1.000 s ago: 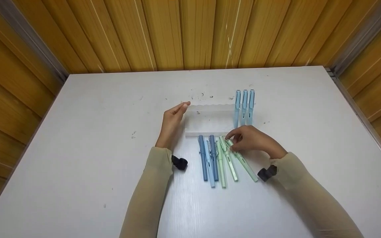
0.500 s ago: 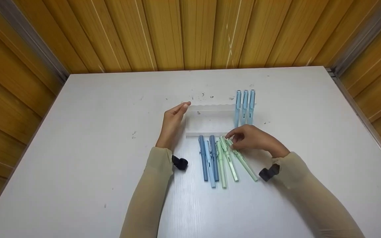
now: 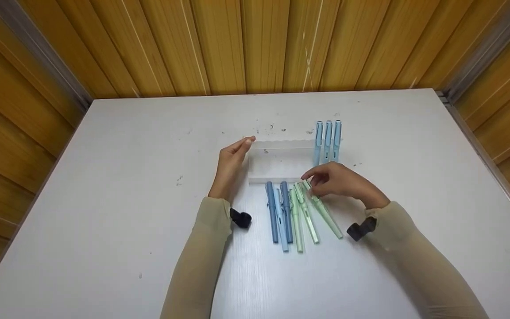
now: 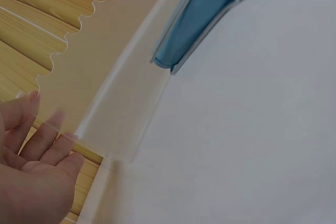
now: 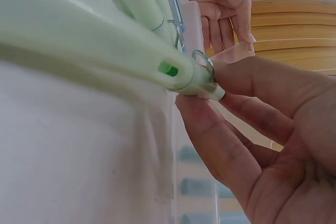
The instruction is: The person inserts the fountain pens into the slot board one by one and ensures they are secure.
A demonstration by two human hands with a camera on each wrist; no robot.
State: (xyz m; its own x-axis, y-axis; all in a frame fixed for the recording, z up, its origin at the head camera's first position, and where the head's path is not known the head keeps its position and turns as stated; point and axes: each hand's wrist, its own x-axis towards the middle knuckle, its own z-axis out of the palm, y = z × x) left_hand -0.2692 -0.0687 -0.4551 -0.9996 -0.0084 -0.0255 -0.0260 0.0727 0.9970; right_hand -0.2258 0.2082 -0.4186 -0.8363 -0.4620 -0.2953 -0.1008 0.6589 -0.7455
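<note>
My left hand [image 3: 232, 170] holds the left end of a clear pen rack [image 3: 277, 164] with a scalloped back edge; the left wrist view shows the fingers at the rack's corner [image 4: 52, 85]. At the near right of the rack, my right hand [image 3: 339, 181] pinches the cap end of a light green pen [image 3: 329, 218] between thumb and fingers, plain in the right wrist view on the pen's clip end [image 5: 178, 74]. The lower end of this pen slants toward me. Three light blue pens [image 3: 327, 141] stand side by side in the rack's right end, their lower parts behind my right hand.
Before the rack lie two more green pens [image 3: 297, 226], two dark blue pens [image 3: 272, 217] and a light blue pen [image 3: 281, 221], side by side. All rest on a white table [image 3: 117, 212] with wood-patterned panels [image 3: 264, 48] behind it.
My right hand has shifted slightly up and away from me, and the pinched green pen has moved with it. The left hand and rack stay in place.
</note>
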